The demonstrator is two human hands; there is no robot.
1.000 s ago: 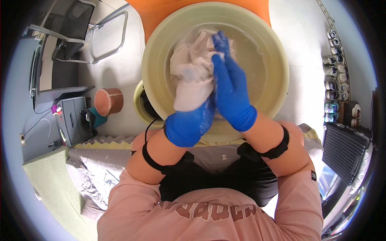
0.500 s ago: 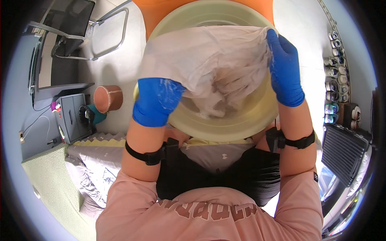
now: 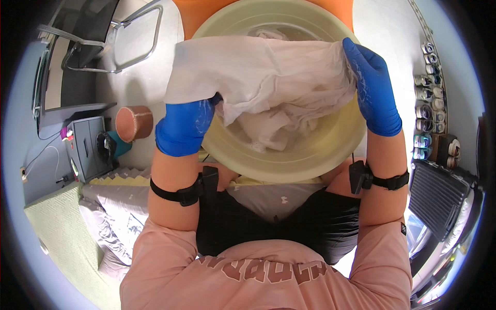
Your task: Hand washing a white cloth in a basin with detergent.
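Both gloved hands, left hand (image 3: 183, 126) and right hand (image 3: 373, 88), grip the wet white cloth (image 3: 263, 77) by its edges above the basin (image 3: 310, 155); it looks limp, heavy, slippery.

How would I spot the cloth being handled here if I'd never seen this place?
Find the big pale yellow basin in front of the person. Stretched above it between the blue-gloved left hand and right hand hangs the white cloth, wet and translucent, unlike the bunched laundry lying inside.
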